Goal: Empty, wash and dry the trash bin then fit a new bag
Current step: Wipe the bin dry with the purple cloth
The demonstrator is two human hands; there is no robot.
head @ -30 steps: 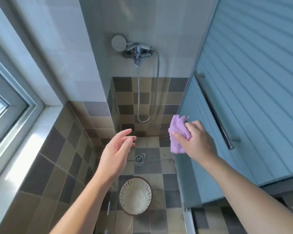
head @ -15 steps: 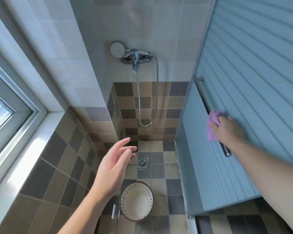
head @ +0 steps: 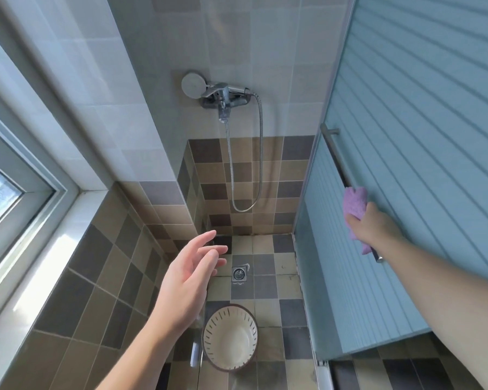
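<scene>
While the right hand [head: 373, 226] holds a purple cloth [head: 355, 204] bunched in curled fingers against the metal door handle [head: 339, 159] of the blue sliding shower door [head: 423, 164], the left hand [head: 188, 280] hovers over the floor w/ fingers straight and spread, holding nothing. Trash bin [head: 230, 336] stands on the checkered tile floor [head: 265, 282], near edge of shower stall, below and just right of left wrist, well apart from both hands. Bin = cream, slotted wall, dark rim; looks empty inside, no bag fitted. Step in hand, my read: hanging cloth on the handle, so drying probably done, though wetness of bin can't be judged from this view. To do it well: drape cloth across the bar so both ends hang evenly, let go only once it sits w/o sliding down the sloped bar; keep it off the floor near the drain [head: 239, 273]. Orientation: bin upright, mouth pointing straight up toward camera, base on tiles; long axis approx vertical, seen end-on, so height can't be told. Rim appears slightly oval, probably lens distortion. Shower mixer [head: 224, 95] and hose [head: 261, 153] on far wall, no water seen running. Window [head: 9, 198] at left.
</scene>
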